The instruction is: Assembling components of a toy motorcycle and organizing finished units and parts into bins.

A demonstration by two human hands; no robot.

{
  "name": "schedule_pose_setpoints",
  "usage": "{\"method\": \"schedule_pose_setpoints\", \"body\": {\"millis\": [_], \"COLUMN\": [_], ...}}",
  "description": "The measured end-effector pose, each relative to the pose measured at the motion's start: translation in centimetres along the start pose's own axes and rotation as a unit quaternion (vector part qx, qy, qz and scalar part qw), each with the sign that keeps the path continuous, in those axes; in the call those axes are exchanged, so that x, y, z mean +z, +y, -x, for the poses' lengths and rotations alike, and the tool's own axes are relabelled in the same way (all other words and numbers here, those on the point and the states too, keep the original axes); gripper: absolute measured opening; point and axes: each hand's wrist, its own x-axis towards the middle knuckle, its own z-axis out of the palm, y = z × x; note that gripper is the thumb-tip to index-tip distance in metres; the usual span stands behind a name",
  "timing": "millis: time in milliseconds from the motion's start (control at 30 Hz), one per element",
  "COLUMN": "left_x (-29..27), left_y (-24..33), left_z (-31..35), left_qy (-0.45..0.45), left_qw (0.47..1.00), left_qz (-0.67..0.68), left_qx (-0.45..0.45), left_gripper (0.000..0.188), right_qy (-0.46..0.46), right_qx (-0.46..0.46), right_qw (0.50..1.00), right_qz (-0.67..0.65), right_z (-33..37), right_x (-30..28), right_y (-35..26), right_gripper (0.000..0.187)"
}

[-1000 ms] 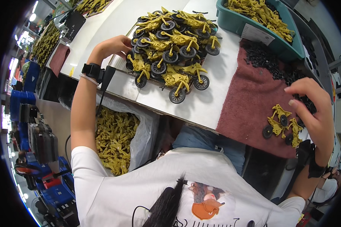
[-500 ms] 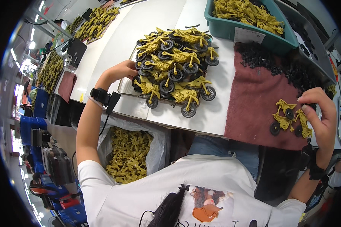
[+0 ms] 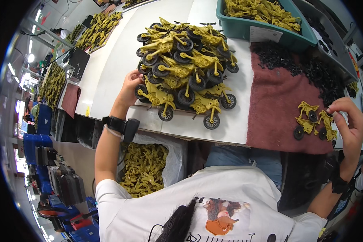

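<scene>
Toy motorcycles [image 3: 181, 71], hands [image 3: 130, 89] [image 3: 352, 126] half-curled, left touching

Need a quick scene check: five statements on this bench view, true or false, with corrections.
1. The left hand is at the left edge of the heap of yellow toy motorcycles with black spoked wheels. True.

2. Small black pieces lie on the maroon fabric cloth, near the teal rectangular plastic bin. True.

3. The right hand is inside that bin. False: it is at the cloth's right side, beside a few yellow frames with black wheels.

4. The heap stands on the cloth. False: it stands left of the cloth, over the white tabletop.

5. The translucent plastic bag holding yellow parts is below the tabletop's front edge. True.
</scene>
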Motion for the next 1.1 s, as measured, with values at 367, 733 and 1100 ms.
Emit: {"method": "schedule_pose_setpoints", "body": {"millis": [367,733,1100], "left_x": [1.7,-11.4,-17.7], "left_y": [1.1,2.1,-0.5], "left_z": [3.3,-3.4,-18.8], "left_qy": [0.158,0.188,0.370], "left_qw": [0.974,0.941,0.871], "left_qz": [0.120,0.141,0.234], "left_qx": [0.107,0.245,0.225], "left_gripper": [0.026,0.034,0.011], "right_qy": [0.024,0.023,0.027], "right_qx": [0.017,0.039,0.066], "right_qw": [0.999,0.998,0.997], "right_qz": [-0.030,-0.050,-0.032], "right_z": [0.4,-1.7,-5.8], "right_x": [-0.6,0.2,0.2], "right_y": [1.5,2.3,3.4], "right_gripper": [0.009,0.008,0.009]}}
